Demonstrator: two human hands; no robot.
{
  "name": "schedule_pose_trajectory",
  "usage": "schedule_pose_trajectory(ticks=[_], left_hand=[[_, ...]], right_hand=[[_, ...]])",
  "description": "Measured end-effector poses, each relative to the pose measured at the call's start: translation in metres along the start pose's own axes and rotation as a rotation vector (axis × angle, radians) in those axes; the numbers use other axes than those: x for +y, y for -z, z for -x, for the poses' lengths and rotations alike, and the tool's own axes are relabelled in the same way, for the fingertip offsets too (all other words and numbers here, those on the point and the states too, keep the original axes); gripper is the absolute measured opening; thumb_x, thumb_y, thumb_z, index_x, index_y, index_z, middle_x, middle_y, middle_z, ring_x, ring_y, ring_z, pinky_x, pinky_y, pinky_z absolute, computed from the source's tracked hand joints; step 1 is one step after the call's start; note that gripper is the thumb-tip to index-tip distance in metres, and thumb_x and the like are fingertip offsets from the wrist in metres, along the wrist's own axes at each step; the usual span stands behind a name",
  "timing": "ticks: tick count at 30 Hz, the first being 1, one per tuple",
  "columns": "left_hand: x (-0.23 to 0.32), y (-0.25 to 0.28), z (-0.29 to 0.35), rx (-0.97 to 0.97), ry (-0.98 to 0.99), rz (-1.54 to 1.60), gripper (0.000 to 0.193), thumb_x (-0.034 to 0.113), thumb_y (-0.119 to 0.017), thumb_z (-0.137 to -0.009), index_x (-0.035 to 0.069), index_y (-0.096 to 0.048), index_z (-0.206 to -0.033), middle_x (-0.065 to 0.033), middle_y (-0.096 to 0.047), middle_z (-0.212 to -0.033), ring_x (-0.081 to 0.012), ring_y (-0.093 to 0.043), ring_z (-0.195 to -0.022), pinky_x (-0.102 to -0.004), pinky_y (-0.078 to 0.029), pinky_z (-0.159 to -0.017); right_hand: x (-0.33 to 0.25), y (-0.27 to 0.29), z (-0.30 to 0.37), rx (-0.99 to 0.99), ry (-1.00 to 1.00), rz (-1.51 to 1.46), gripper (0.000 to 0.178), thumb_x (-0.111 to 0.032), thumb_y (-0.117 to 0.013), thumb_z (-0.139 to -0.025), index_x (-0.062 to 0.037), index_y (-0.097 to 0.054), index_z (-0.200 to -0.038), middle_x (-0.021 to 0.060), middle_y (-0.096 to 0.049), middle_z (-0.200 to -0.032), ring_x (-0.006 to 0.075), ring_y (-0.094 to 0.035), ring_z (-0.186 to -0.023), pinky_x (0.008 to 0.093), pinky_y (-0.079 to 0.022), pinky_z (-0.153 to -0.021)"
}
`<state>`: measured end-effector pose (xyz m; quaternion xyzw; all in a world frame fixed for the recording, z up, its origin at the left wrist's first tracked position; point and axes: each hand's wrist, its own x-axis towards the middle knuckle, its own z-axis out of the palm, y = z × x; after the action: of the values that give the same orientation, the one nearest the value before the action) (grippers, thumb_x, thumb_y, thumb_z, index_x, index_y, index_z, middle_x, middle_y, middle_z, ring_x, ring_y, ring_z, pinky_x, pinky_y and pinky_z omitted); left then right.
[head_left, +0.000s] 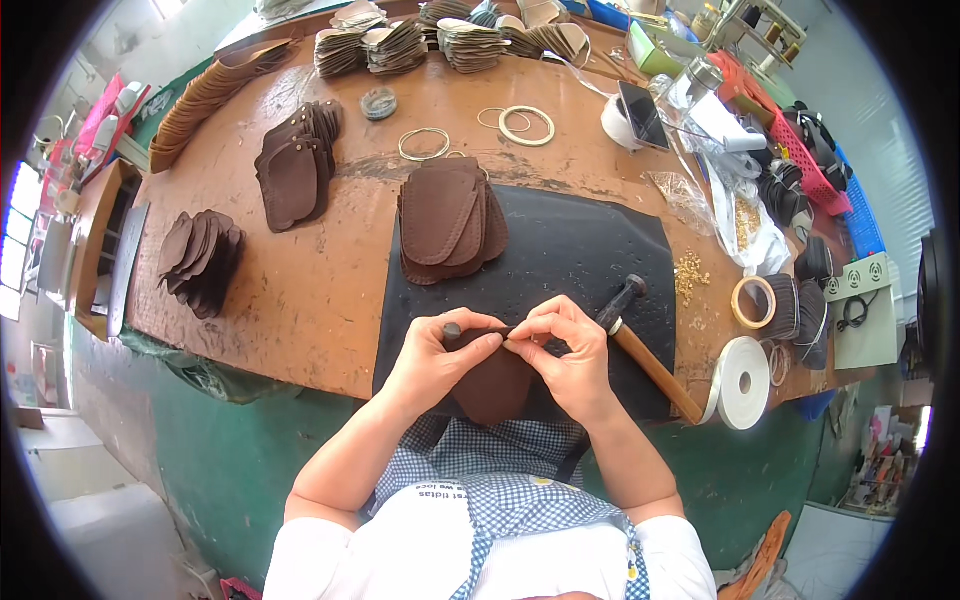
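A dark brown leather piece [493, 385] hangs near the front edge of the black mat [600, 240]. My left hand [440, 355] pinches its top edge and also keeps a short metal rod [452, 330] tucked against the palm; only the rod's round end shows. The thumb and fingertips of my right hand [565, 350] are closed on the same edge, touching the left fingertips. Whether something small sits between them is hidden. Beside my right hand lies a hammer [655, 370] with a wooden handle. Beyond both hands rests a stack of stitched brown leather pieces [450, 220].
Small gold-coloured metal parts [690, 275] lie right of the mat, near a white tape roll [742, 383] and a tan tape roll [753, 302]. More brown leather stacks [292, 175] stand at left. A phone [643, 115] and a pink basket [808, 160] are at far right.
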<state>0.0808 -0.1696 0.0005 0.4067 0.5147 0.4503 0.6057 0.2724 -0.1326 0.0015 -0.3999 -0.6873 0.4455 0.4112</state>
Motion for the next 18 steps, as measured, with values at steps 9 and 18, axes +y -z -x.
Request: schedule_pose_trajectory(ticks=[9, 18], left_hand=[[0.01, -0.01, 0.013, 0.042, -0.506, -0.478, 0.021, -0.005, -0.076, -0.08, 0.003, -0.075, -0.099, -0.0085, -0.07, -0.087, -0.0185, -0.069, -0.078, -0.0276, -0.054, -0.07], [0.017, -0.012, 0.029, 0.006, -1.063, -0.636, 0.026, -0.004, -0.081, -0.068, 0.005, -0.075, -0.092, -0.007, -0.071, -0.087, -0.0205, -0.07, -0.076, -0.0288, -0.057, -0.063]], right_hand=[[0.0, -0.001, 0.011, 0.034, 0.083, -0.099, 0.021, 0.008, -0.076, -0.08, -0.001, -0.067, -0.096, 0.0094, -0.07, -0.092, 0.0177, -0.071, -0.085, 0.0303, -0.056, -0.079], [-0.025, 0.021, 0.033, 0.04, 0.876, 0.392, 0.025, 0.005, -0.077, -0.078, -0.0004, -0.064, -0.099, 0.0113, -0.068, -0.102, 0.0265, -0.07, -0.091, 0.0397, -0.063, -0.079]])
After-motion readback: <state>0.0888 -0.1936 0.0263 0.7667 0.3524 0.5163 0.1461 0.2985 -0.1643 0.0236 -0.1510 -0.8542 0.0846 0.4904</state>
